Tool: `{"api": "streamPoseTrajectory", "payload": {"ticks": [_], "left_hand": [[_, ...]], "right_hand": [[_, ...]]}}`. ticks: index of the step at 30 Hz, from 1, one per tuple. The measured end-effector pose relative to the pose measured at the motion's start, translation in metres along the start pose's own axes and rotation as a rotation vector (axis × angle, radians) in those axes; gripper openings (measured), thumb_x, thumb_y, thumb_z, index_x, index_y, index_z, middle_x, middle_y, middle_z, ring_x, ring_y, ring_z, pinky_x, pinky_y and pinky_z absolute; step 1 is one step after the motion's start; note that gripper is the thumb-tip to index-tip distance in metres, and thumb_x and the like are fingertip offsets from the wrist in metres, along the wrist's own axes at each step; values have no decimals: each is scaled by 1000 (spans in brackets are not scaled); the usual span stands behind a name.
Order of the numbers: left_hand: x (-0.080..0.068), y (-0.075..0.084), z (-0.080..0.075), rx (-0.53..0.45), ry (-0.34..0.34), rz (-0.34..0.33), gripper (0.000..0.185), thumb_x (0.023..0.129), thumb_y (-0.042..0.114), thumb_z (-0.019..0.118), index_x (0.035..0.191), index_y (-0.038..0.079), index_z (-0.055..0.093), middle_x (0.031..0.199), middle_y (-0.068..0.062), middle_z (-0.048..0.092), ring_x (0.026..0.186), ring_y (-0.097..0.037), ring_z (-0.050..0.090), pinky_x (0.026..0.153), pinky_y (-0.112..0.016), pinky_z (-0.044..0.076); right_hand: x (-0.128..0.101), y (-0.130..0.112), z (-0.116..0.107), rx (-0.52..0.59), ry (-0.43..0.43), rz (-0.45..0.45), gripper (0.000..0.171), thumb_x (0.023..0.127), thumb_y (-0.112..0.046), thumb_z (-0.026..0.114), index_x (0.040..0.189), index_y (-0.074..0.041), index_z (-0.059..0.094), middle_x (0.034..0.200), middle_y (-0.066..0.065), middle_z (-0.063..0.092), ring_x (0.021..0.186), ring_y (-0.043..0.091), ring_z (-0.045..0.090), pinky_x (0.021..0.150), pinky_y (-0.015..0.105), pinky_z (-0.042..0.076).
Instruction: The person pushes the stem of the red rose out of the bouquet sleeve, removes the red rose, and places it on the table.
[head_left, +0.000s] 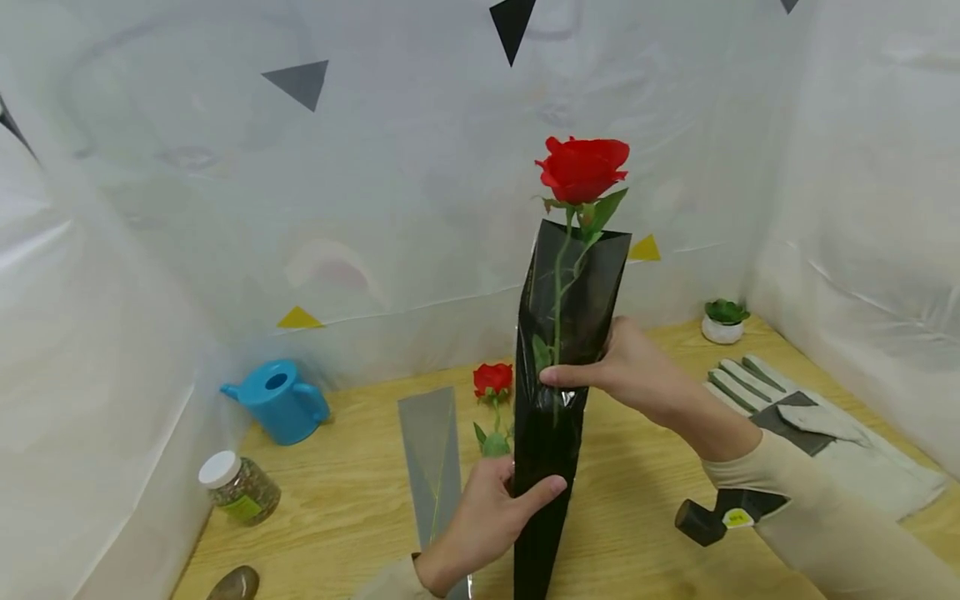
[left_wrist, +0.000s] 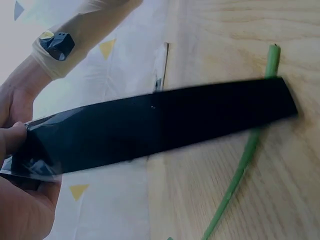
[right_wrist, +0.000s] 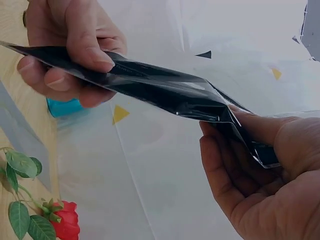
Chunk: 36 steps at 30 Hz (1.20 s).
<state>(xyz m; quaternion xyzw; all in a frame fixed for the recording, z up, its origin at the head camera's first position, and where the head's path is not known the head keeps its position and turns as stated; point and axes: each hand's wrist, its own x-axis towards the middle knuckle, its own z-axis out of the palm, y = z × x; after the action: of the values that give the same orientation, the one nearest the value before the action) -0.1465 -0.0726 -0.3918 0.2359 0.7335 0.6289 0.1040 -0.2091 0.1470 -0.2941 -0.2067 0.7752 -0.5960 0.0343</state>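
Observation:
A red rose (head_left: 582, 170) stands upright in a tall black flower sleeve (head_left: 542, 442), its bloom and top leaves above the sleeve's open mouth. My right hand (head_left: 641, 371) grips the sleeve at mid-height, thumb across the front by the stem. Lower down, my left hand (head_left: 491, 508) holds the same sleeve, its thumb over the front. The lower end of the held stem is hidden inside the dark film. Behind the sleeve, a second red rose (head_left: 492, 378) lies on the table; its green stem (left_wrist: 240, 170) crosses behind the sleeve in the left wrist view.
A grey flat sleeve (head_left: 431, 442) lies left of the second rose. Further left are a blue watering can (head_left: 285, 408), a lidded jar (head_left: 243, 492) and a stone (head_left: 235, 585). Gloves (head_left: 810, 425), a black-headed mallet-like tool (head_left: 701, 522) and a small potted plant (head_left: 723, 323) lie right.

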Motion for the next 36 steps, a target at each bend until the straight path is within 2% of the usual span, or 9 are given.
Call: {"api": "streamPoseTrajectory", "payload": {"ticks": [8,12,16,21,26,31,36], "left_hand": [[1,2,1,-58,37,-73,21,96,19,68,113,8,73,98,-2,74,84,-19,72,71,-32,58],[-1,3,2,-12,59,-55,20,95,21,70,109,9,74,90,0,74,78,-17,71,71,-30,58],[-1,4,3,52,96,-16,17,93,22,72,103,9,76,83,2,73,72,-15,69,68,-27,56],[1,6,1,5,109,31,17,92,14,72,107,5,75,96,-2,74,84,-17,71,74,-30,57],[2,8,0,-24,96,37,19,93,10,71,110,5,74,100,-5,74,88,-19,71,78,-31,57],[2,9,-1,-35,90,45,22,93,7,70,115,4,73,109,-5,72,97,-18,69,82,-30,56],[2,10,-3,-41,82,51,22,94,7,69,115,5,72,103,-5,73,91,-23,71,80,-32,56]], "right_hand": [[1,4,1,-5,-61,25,68,77,-30,88,132,-12,51,119,5,64,109,23,62,95,45,48],[-1,9,9,13,-105,16,66,80,-27,86,134,-11,51,120,8,63,108,24,62,93,43,50],[-4,12,15,0,-105,10,68,79,-27,86,135,-12,50,120,7,62,108,24,62,92,43,50],[-6,14,20,-38,-107,32,71,79,-31,86,136,-14,49,123,5,61,110,22,60,94,44,48],[-9,15,22,-27,-105,37,69,79,-30,86,136,-13,50,123,6,60,110,22,60,93,45,48],[-11,15,24,-42,-108,1,71,79,-29,86,137,-15,49,124,5,59,111,21,59,95,46,47],[-12,15,24,-36,-76,-21,73,79,-27,86,139,-16,46,128,5,56,115,22,57,97,47,45]]}}
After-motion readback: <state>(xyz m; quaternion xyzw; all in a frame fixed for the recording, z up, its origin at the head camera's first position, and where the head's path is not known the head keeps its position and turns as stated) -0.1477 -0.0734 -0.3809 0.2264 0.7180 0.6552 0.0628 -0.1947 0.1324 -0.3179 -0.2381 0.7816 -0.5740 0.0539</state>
